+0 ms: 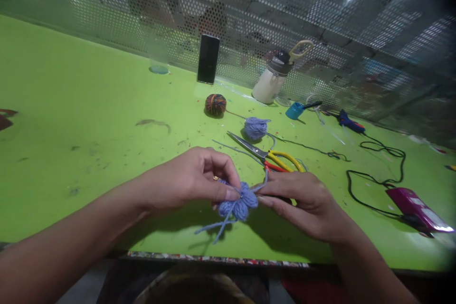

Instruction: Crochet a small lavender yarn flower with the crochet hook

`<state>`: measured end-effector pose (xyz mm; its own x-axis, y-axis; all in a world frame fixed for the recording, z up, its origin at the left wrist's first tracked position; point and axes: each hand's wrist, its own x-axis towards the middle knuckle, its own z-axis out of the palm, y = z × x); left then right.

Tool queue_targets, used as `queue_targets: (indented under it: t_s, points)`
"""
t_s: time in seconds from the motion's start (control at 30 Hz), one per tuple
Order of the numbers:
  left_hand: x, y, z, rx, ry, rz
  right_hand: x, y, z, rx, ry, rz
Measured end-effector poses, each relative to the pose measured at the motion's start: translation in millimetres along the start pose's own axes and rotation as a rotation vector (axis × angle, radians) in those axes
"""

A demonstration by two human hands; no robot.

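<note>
A small blue-purple yarn flower [239, 207] with puffy petals is pinched between the thumb and fingers of my left hand [199, 175], above the table's near edge. Loose yarn tails hang from its lower side. My right hand [302, 204] is closed at the flower's right edge, on what looks like a crochet hook [285, 198] with a dark handle, mostly hidden by the fingers. A strand of the same yarn rises over the right index finger. Just beyond lie scissors [265, 153] with yellow and red handles, and a blue-purple yarn ball [255, 128].
A multicoloured yarn ball [215, 104], an upright phone [208, 59] and a white bottle [270, 83] stand farther back. To the right are a blue pot [295, 110], a blue glue gun [351, 121] and a magenta power strip [416, 210] with black cable. A perforated metal screen [235, 14] closes off the back.
</note>
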<state>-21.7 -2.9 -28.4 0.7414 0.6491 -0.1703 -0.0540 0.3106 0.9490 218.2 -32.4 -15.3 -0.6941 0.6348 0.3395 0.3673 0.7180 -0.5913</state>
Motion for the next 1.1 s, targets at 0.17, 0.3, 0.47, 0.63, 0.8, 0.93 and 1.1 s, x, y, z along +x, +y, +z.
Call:
queue_targets:
  t_s: [0.17, 0.3, 0.47, 0.63, 0.8, 0.93, 1.1]
  points:
    - [-1.9, 1.7, 0.6, 0.005, -0.022, -0.007, 0.6, -3.2, -1.8, 0.066, -0.015, 0.032]
    - [-3.2, 4.8, 1.7, 0.019, -0.036, 0.027, 0.5, -0.9, 3.8, 0.293, -0.047, 0.146]
    - [-4.7, 6.1, 4.5, 0.055, -0.049, 0.018, -0.6, -0.7, 6.7, 0.362, -0.07, 0.172]
    - [-4.5, 6.7, 6.0, 0.01, -0.096, -0.023, -1.3, -3.5, -0.8, 0.171, -0.07, 0.022]
    - [-4.0, 7.8, 5.1, 0.005, -0.095, -0.05, -6.6, -5.2, -7.8, 0.025, -0.065, -0.024]
    - [-4.5, 9.3, 4.4, 0.012, -0.125, -0.005, -10.7, -7.2, -10.8, -0.002, -0.122, -0.011]
    - [-4.9, 10.1, 2.0, 0.029, -0.15, 0.009, -8.1, -4.4, -13.9, -0.039, -0.123, -0.016]
